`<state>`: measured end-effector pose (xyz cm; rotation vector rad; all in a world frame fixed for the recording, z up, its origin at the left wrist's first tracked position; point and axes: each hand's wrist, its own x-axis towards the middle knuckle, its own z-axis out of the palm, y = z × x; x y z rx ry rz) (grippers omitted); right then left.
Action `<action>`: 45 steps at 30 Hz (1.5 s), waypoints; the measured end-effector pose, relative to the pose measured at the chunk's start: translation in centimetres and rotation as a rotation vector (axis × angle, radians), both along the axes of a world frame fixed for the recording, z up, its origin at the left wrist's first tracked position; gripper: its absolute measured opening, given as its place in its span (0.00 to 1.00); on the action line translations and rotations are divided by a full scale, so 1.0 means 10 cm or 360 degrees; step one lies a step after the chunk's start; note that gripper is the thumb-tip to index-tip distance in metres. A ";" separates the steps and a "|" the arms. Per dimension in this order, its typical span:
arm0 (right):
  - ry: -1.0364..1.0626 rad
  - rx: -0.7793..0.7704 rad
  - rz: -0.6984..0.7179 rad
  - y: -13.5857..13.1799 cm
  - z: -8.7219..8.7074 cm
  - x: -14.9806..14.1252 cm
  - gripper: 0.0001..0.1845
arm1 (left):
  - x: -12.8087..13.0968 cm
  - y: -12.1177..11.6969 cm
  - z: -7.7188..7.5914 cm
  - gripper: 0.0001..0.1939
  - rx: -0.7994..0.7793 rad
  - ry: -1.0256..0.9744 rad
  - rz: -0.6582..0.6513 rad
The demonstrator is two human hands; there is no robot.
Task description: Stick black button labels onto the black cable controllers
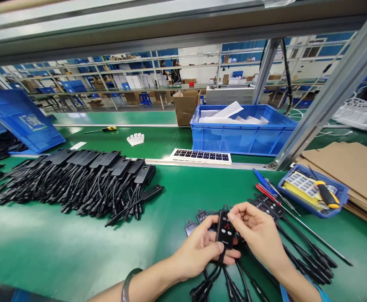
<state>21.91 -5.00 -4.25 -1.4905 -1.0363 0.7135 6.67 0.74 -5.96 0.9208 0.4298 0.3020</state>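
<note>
My left hand (pixel 202 243) is closed around a small black controller box (pixel 225 233) with cables hanging from its lower end. White and red marks show on its face. My right hand (pixel 254 228) pinches at the box's upper right corner, thumb and finger together; whether a thin label or film lies between them cannot be made out. Beneath and behind my hands lie several more controllers (pixel 191 227) with black cables. Right of my right hand rests another group of labelled controllers (pixel 269 205), their cables trailing toward me.
A dense row of black cabled controllers (pixel 104 161) covers the left. Behind stand a sheet of dark labels (pixel 201 156), a blue bin (pixel 233 140) with white paper, and a white glove (pixel 135 139). Rightward are a long screwdriver (pixel 315 237), a small blue tray (pixel 329 213) and cardboard (pixel 356 172).
</note>
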 end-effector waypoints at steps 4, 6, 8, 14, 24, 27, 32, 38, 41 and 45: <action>0.0069 -0.0028 -0.0021 0.01 -0.01 0.00 0.16 | 0.00 0.00 -0.02 0.27 0.0055 -0.0004 -0.0009; 0.0107 -0.0035 -0.0021 0.01 -0.02 0.00 0.16 | 0.00 -0.01 -0.03 0.27 0.0090 -0.0008 -0.0024; 0.0128 -0.0032 -0.0017 0.01 -0.02 0.00 0.16 | -0.01 -0.02 -0.04 0.27 0.0122 -0.0009 -0.0035; 0.0112 -0.0044 -0.0021 0.02 -0.02 0.00 0.14 | 0.00 -0.04 -0.04 0.27 0.0163 0.0007 -0.0043; -0.0200 -0.0113 -0.0007 0.01 -0.13 0.07 0.12 | 0.00 -0.01 -0.02 0.24 0.0125 0.0001 -0.0022; -0.0456 -0.0135 -0.0062 0.04 -0.16 0.10 0.15 | 0.00 0.01 0.00 0.23 0.0025 -0.0014 -0.0010; -0.0600 -0.0130 0.0182 0.06 -0.16 0.04 0.18 | 0.00 0.03 0.01 0.13 -0.0102 -0.0050 0.0047; -0.0579 -0.0207 0.0369 -0.01 -0.19 -0.06 0.39 | 0.02 0.04 -0.03 0.12 -0.0074 -0.0107 0.0153; -0.0309 -0.0192 0.0545 -0.05 -0.22 -0.09 0.55 | 0.04 0.05 -0.01 0.11 -0.0085 -0.0104 0.0248; -0.0048 -0.0212 0.0686 -0.04 -0.24 -0.10 0.44 | 0.03 0.07 0.03 0.13 -0.0019 -0.0087 0.0300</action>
